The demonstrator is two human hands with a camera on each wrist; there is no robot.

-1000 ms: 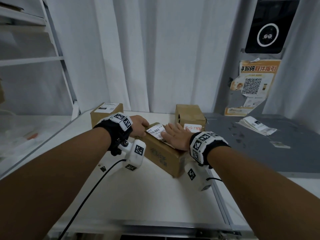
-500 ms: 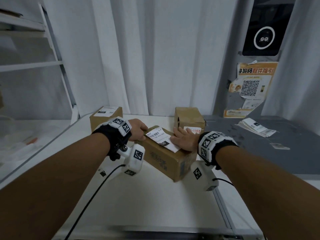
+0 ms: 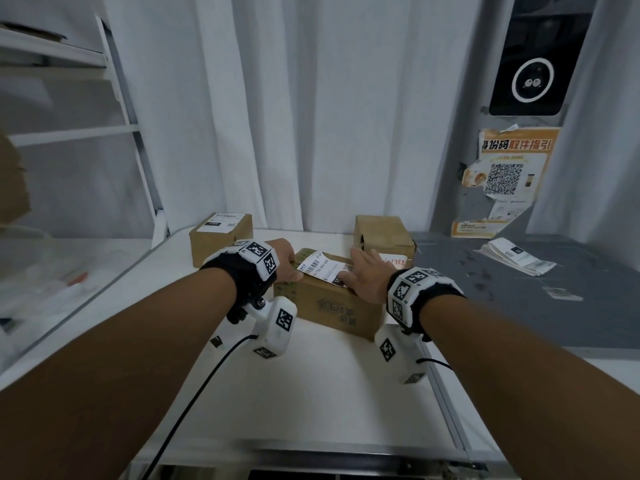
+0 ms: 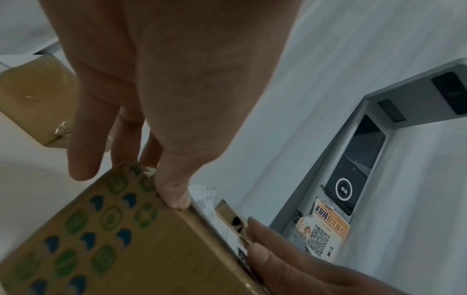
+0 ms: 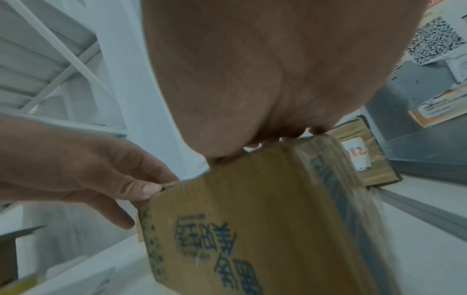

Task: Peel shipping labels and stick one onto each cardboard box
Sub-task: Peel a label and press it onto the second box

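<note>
While our left hand point(image 3: 285, 259) grips the near box's point(image 3: 332, 303) left top corner, our flat right hand point(image 3: 363, 278) presses its label point(image 3: 320, 268); the boxes are closed, contents hidden.

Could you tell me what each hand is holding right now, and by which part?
The left hand grips the front box at its top left corner. The right hand holds nothing; it presses flat on the label.
</note>
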